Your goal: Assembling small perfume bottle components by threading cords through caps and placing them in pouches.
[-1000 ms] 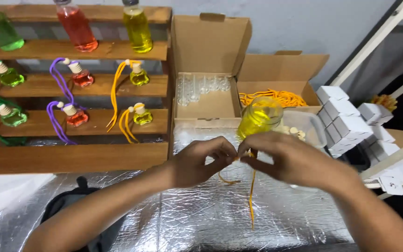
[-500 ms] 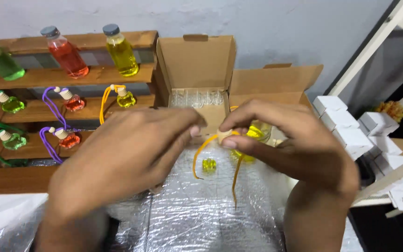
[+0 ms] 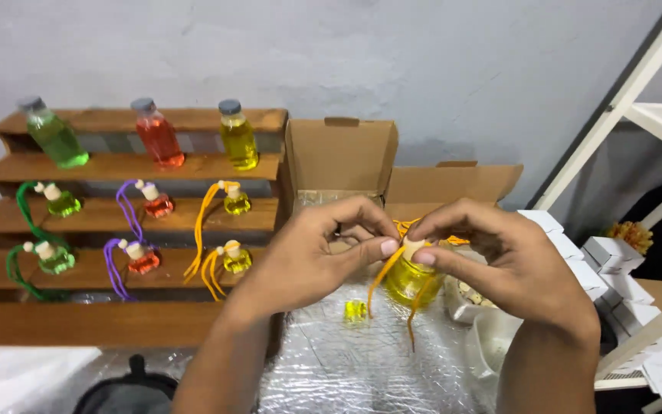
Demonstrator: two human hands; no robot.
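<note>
Both hands have drawn back from the camera since half a second ago, so more of the wooden stepped rack [image 3: 128, 222] and the cardboard box [image 3: 340, 157] behind shows. Left hand [image 3: 312, 253] and right hand [image 3: 499, 264] each pinch at the pale cap of the small yellow bottle [image 3: 413, 277], held in the air above the silver foil sheet [image 3: 362, 360]. Its orange cord [image 3: 383, 276] dangles loose — a slipped pinch could drop the bottle onto the tiny yellow piece [image 3: 355, 310] below, or the cord could snag.

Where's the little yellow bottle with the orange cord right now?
In the head view, the small yellow bottle hangs centre-right, pinched at its cap between the left hand and right hand, above the foil sheet, before the open cardboard box.
</note>
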